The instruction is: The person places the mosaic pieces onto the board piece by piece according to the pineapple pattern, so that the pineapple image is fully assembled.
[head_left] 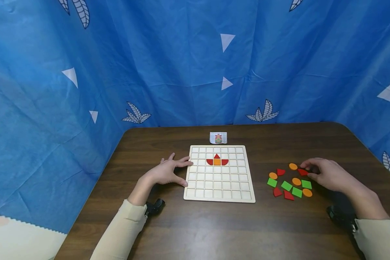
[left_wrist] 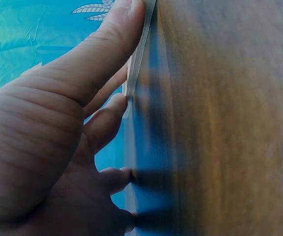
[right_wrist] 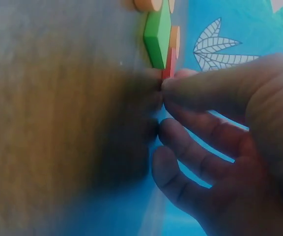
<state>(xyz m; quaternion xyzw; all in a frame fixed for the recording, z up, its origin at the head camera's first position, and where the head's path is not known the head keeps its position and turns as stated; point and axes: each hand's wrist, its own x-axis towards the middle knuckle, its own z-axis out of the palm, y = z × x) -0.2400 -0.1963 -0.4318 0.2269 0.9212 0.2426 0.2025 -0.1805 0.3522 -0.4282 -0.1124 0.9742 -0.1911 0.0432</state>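
While our right grip (head_left: 332, 174) pinches a red piece (head_left: 303, 172) at the frame's right, the board (head_left: 217, 185) lies left of it, mid-frame, touching our spread-out left grip (head_left: 164, 172).

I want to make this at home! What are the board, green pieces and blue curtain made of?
Board: probably pale, matte wood, from its cream-tan rim. Green pieces: smooth painted wood or plastic; their even colour doesn't settle which. Blue curtain: likely thin fabric with soft sheen, since it hangs in folds.
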